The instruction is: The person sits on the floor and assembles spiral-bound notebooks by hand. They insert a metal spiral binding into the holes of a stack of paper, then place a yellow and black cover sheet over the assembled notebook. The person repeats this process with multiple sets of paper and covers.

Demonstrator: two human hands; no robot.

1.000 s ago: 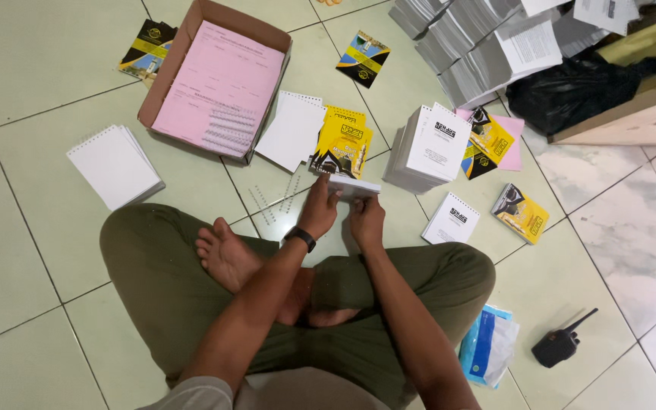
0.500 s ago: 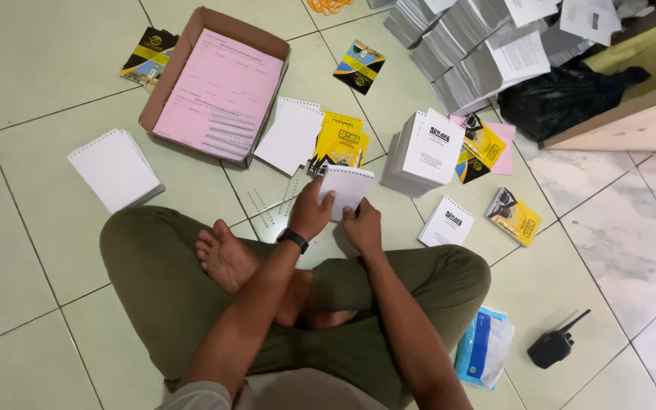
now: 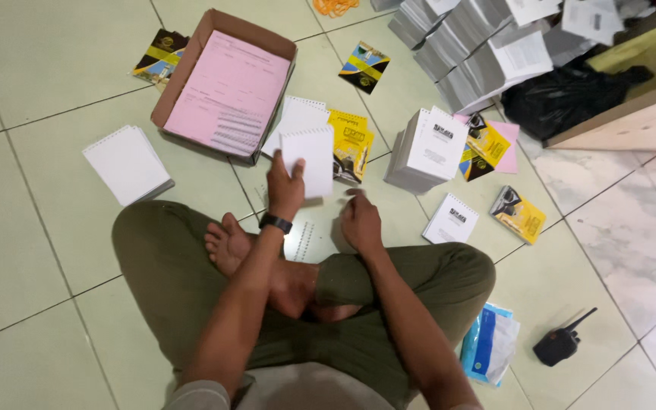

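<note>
Half a second ago both hands met on the small white spiral-bound notepad (image 3: 309,161); now only the left hand (image 3: 285,186) grips it, fingers closed around its lower left edge, lifting it above the pale green tiled floor (image 3: 47,250) in front of the crossed legs. The right hand (image 3: 360,220) has let go and hangs beside it, fingers loosely curled and holding nothing, over a clear punched plastic sheet (image 3: 309,239) lying on the tiles. The brown cardboard box (image 3: 208,38) further out holds a stack of pink printed sheets (image 3: 229,91). Just beside the box lies another white spiral pad (image 3: 294,121).
</note>
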